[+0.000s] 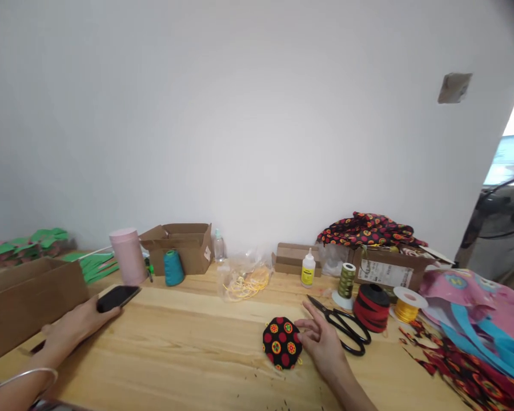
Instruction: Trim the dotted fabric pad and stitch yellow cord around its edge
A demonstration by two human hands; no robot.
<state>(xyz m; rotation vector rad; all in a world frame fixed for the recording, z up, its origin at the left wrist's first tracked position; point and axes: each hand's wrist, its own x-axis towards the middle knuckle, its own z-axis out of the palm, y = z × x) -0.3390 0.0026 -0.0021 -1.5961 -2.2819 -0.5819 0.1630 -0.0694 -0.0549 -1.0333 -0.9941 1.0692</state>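
1. Right hand (321, 341): open, fingers loosely spread, the fingertips touching the right edge of the fabric disc (281, 344).
2. Fabric disc: a small round pad covered in black cloth with red-and-yellow dots. It lies flat on the counter (188, 342), front centre. It is probably light and soft-skinned, with a rim that gives under pressure. A pinch across the rim, thumb against fingers, looks like the surest hold, since the cloth should not slip.
3. Left hand (79, 326): at the near end of the phone (117, 297), fingers in contact with it. Whether they grip it cannot be told. The phone is likely rigid, smooth and somewhat slippery, and best held by its long sides.
4. Obstacles on the right: the scissors (346, 330) lie just beside the right hand, and the red-and-black spool (372, 307) stands behind them. Patterned scraps (462, 365) are crowded along the right edge.
5. Obstacles on the left: the cardboard box (25, 302) stands close to the left forearm.
6. Open room: bare wood lies between the two hands and in front of the disc. The near counter edge is close below.
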